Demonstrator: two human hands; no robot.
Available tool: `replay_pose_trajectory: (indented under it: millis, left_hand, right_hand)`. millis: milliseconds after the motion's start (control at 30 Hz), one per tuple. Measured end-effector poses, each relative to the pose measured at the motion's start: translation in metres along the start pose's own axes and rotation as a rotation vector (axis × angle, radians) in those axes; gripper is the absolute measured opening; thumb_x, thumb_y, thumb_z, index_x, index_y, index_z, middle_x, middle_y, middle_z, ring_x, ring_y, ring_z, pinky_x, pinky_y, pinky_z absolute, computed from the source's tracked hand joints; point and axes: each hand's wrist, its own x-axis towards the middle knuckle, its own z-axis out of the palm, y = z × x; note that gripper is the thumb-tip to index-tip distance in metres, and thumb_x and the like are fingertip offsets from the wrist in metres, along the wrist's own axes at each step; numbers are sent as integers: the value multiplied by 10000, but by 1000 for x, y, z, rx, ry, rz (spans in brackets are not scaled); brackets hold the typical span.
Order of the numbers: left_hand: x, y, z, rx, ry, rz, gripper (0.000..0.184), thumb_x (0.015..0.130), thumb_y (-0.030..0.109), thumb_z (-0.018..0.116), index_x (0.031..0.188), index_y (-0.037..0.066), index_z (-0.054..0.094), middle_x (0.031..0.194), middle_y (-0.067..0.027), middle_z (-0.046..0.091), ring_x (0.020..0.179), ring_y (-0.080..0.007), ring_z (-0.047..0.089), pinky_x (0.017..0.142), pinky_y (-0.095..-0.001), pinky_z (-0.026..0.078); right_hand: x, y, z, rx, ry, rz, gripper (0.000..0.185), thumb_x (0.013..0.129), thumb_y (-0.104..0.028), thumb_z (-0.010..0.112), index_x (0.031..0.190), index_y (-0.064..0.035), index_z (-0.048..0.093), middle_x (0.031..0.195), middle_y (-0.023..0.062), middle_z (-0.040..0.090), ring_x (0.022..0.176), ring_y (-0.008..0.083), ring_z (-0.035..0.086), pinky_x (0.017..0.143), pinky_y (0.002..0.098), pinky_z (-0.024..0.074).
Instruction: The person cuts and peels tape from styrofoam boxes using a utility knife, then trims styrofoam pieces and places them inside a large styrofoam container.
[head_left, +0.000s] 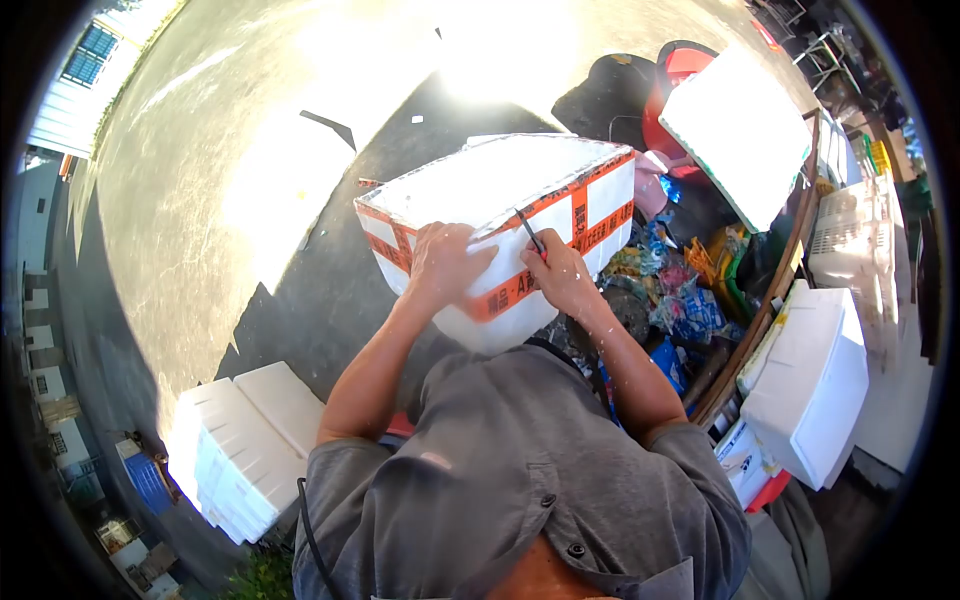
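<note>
A white foam box (500,185) with orange printed tape along its edges and sides is in front of my chest. My left hand (445,262) rests against its near left side, fingers spread over the tape and foam. In my right hand (560,275) is a small cutting tool (529,232) with a red and black handle, its thin dark blade lying at the box's upper edge. Small white crumbs dot my right forearm.
On the left stand stacked white foam boxes (245,440). A red tub (685,68) and a foam panel (740,135) are at the upper right. Mixed plastic waste (690,290) lies right of the box, beside a wooden edge (750,350). More foam boxes (810,385) are further right.
</note>
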Motion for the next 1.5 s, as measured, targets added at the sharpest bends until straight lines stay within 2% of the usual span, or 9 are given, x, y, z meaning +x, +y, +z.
replay_pose_trajectory:
  millis: [133, 233, 433, 633, 967, 1067, 1200, 1300, 1500]
  left_hand:
    - [-2, -5, 4, 26, -31, 21, 362, 783, 332, 745, 917, -2, 699, 826, -183, 662, 904, -357, 611, 848, -459, 459]
    - [-4, -3, 4, -39, -25, 43, 343, 789, 325, 737, 914, 7, 704, 806, -180, 660, 891, -348, 616, 830, -460, 467]
    - [-5, -7, 12, -142, 27, 71, 360, 830, 325, 717, 1061, 51, 677, 790, -171, 666, 808, -346, 632, 780, -457, 487]
    - [-7, -9, 12, -39, -56, 29, 425, 861, 330, 713, 1219, 144, 580, 827, -174, 683, 856, -340, 669, 767, -449, 503]
    - [-12, -42, -21, -124, -159, -277, 497, 860, 375, 710, 1181, -3, 675, 978, -208, 725, 920, -302, 703, 813, -395, 525]
    - [-15, -49, -17, -191, -100, -304, 487, 857, 429, 681, 1089, 2, 715, 894, -216, 716, 858, -333, 698, 819, -415, 515]
    - [-10, -42, -8, -149, -26, -246, 474, 860, 427, 671, 1066, 4, 720, 859, -242, 698, 829, -362, 689, 791, -432, 516]
    - [-6, -49, -3, -188, -12, -250, 473, 862, 416, 672, 1045, -18, 713, 832, -248, 692, 801, -369, 686, 765, -430, 519]
    - [7, -40, 6, -119, -56, -218, 462, 867, 377, 693, 1069, -38, 695, 854, -198, 708, 782, -255, 686, 728, -365, 521]
  right_hand:
    - [-1, -56, -14, -61, -48, 52, 281, 950, -212, 575, 1173, -47, 531, 822, 212, 667, 788, 411, 667, 712, 455, 510]
    - [10, -31, 5, -161, 150, -378, 253, 952, -205, 555, 1153, -52, 570, 916, 200, 683, 833, 389, 671, 741, 471, 513]
    - [33, -18, -5, -478, 18, -446, 150, 926, -175, 625, 991, -40, 625, 847, 170, 673, 809, 368, 665, 699, 457, 505]
    - [29, -19, -9, -415, -3, -384, 146, 927, -175, 624, 931, -29, 618, 817, 180, 653, 778, 366, 655, 679, 457, 493]
    - [-10, 91, -64, -428, -32, -150, 247, 942, -250, 616, 919, -4, 612, 782, 233, 633, 768, 442, 612, 677, 474, 473]
    - [-26, 157, -76, -348, 65, 92, 207, 951, -220, 614, 912, -17, 624, 735, 174, 648, 696, 347, 650, 644, 426, 493]
    - [-35, 193, -84, 685, 357, 302, 85, 976, -148, 574, 939, -74, 594, 813, 34, 649, 560, 98, 579, 578, 283, 531]
    - [-42, 211, -87, 734, 618, 308, 74, 975, -141, 572, 963, -69, 580, 832, 47, 638, 535, 107, 561, 593, 292, 548]
    - [-33, 116, -20, 140, -229, 269, 205, 962, -187, 580, 930, 15, 558, 706, 72, 591, 539, 157, 574, 536, 308, 487]
